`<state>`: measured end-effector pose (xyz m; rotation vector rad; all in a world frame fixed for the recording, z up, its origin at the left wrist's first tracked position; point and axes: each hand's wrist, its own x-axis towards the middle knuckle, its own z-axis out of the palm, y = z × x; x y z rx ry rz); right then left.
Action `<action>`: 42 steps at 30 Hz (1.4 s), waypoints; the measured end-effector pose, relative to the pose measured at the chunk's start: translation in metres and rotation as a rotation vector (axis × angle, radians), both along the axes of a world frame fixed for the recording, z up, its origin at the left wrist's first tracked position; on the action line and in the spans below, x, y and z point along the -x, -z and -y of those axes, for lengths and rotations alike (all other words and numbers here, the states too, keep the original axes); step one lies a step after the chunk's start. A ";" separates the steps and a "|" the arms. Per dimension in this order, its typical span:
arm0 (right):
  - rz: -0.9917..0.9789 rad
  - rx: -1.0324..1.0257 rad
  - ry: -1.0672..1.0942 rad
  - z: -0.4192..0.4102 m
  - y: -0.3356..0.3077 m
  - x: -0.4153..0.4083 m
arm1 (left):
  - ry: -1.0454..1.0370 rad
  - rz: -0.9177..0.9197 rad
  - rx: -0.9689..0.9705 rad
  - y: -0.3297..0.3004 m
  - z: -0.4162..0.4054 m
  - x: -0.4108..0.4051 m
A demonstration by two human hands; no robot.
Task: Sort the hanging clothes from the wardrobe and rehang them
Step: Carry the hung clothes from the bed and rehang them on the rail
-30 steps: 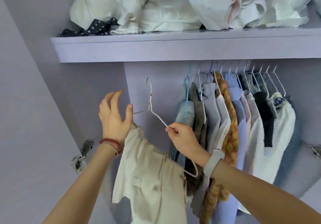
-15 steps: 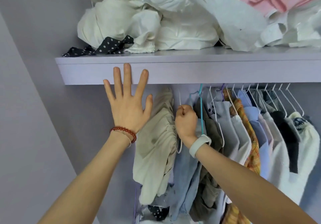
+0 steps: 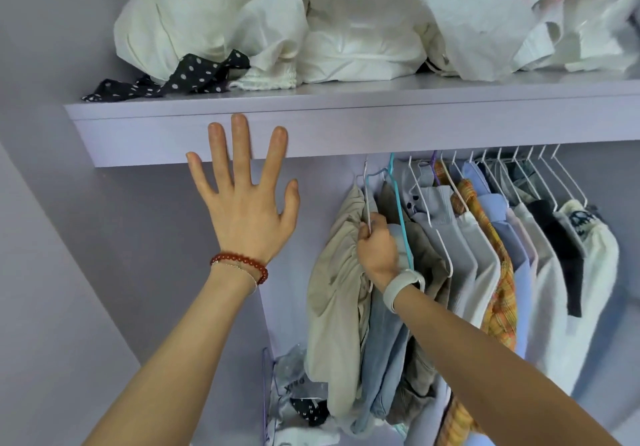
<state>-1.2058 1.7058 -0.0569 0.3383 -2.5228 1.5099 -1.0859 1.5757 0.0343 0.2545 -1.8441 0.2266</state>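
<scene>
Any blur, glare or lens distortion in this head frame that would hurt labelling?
Head view: even, soft light, no glare; the shelf edge bows from the wide-angle lens; the pile at top right is smeared with blur; left hand, right hand and beige garment are sharp.

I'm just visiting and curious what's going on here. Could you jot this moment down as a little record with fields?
place: wardrobe with a shelf above hanging clothes
left hand: open, fingers spread, raised in front of the shelf edge
right hand: grip on a white hanger
garment on that hanger: beige shirt, leftmost in the row
on the shelf: pile of white cloth, polka-dot fabric
</scene>
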 end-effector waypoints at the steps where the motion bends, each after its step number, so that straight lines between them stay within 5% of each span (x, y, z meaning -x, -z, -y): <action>1: -0.022 -0.003 -0.034 -0.006 0.004 -0.008 | 0.018 -0.009 -0.018 0.002 -0.002 0.000; 5: -0.231 0.002 -0.091 -0.037 0.014 -0.048 | 0.221 -0.016 -0.203 0.040 -0.028 0.000; 9: -0.321 0.043 -0.155 -0.090 0.027 -0.088 | 0.419 0.195 -0.383 0.100 -0.081 -0.002; 12: -0.387 -0.026 -0.011 -0.146 0.046 -0.113 | 0.567 0.347 -0.401 0.127 -0.133 -0.003; 18: -0.203 -0.331 0.344 -0.290 0.097 -0.174 | 0.919 0.566 -0.198 0.162 -0.259 -0.020; 25: 0.162 -0.640 0.721 -0.466 0.167 -0.322 | 1.200 1.124 0.177 0.237 -0.433 -0.084; 34: 0.641 -0.581 1.185 -0.672 0.244 -0.548 | 1.403 1.520 0.707 0.323 -0.698 -0.226; 42: 0.906 -0.265 1.549 -0.792 0.293 -0.713 | 1.528 1.610 0.970 0.377 -0.894 -0.351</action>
